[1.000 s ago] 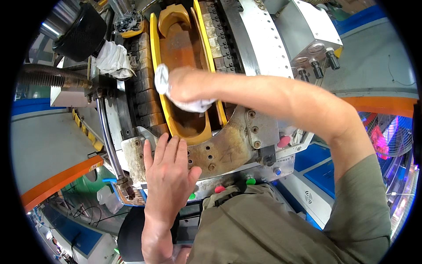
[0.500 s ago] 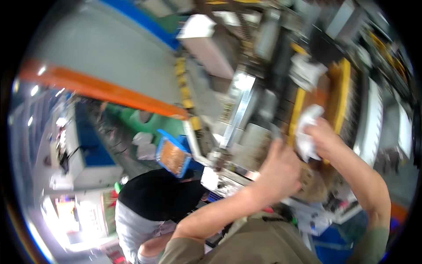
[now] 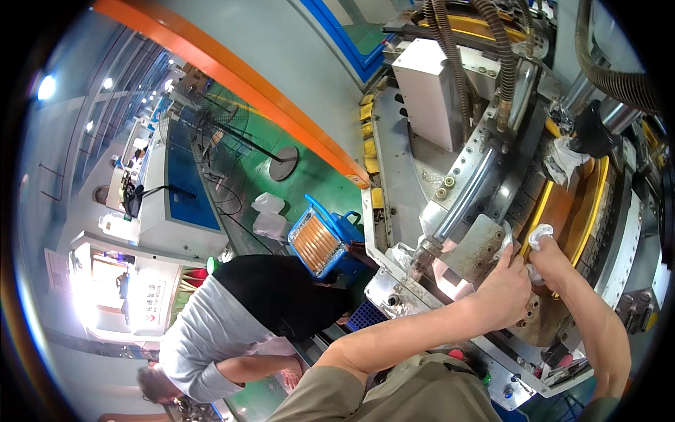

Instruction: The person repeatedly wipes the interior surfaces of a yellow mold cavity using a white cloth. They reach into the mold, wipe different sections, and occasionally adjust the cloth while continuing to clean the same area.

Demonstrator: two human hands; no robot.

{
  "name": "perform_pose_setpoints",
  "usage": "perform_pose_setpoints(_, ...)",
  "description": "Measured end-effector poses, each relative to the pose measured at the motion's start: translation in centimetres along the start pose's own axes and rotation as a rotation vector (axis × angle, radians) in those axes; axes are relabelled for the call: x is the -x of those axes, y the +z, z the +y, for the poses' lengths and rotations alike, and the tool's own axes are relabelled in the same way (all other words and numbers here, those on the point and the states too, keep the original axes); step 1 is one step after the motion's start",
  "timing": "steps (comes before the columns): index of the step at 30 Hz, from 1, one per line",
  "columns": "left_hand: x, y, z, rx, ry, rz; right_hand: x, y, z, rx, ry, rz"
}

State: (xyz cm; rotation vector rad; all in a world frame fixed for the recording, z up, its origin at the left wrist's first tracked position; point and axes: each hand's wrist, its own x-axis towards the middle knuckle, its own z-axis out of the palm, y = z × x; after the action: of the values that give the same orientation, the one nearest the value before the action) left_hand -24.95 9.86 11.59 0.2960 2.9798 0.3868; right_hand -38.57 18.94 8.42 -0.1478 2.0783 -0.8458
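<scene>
My right hand [image 3: 553,263] is closed on a crumpled white cloth [image 3: 540,235], beside the yellow-edged curved channel [image 3: 594,204] of the machine. Just left of it is my left hand [image 3: 503,294], fingers pinched with a bit of white cloth [image 3: 508,233] showing at their tips. Whether the two white bits are one cloth I cannot tell. The left fingertips are close to a stained metal plate [image 3: 477,247] with bolts. Another crumpled white cloth [image 3: 564,158] hangs at the far end of the channel.
A person [image 3: 225,330] in a grey shirt bends over at my left. Behind them stand a blue crate-like frame with brown rods [image 3: 314,243] and a fan base [image 3: 284,164]. An orange beam [image 3: 260,98] crosses the upper left. Ribbed hoses [image 3: 506,49] and a cylinder [image 3: 619,116] overhang the machine.
The view has swung, so the machine and both hands appear farther right. The cloth at my right hand looks more bunched, and my hands are closer together. The earlier frame is blurred.
</scene>
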Motion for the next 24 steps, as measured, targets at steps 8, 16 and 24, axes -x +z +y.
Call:
perform_pose_setpoints(8,0.3,-1.2,0.2,0.02,-0.048,-0.162,-2.2,-5.1,1.3,0.212,-0.698,0.173)
perform_pose_setpoints(16,-0.2,-0.1,0.4,-0.039,-0.024,-0.135,-1.9,-1.6,2.2,0.892,-0.402,-0.079)
perform_pose_setpoints(24,-0.8,0.8,0.6,-0.071,-0.025,-0.098,0.5,-3.5,1.7,0.685,-0.364,-0.293)
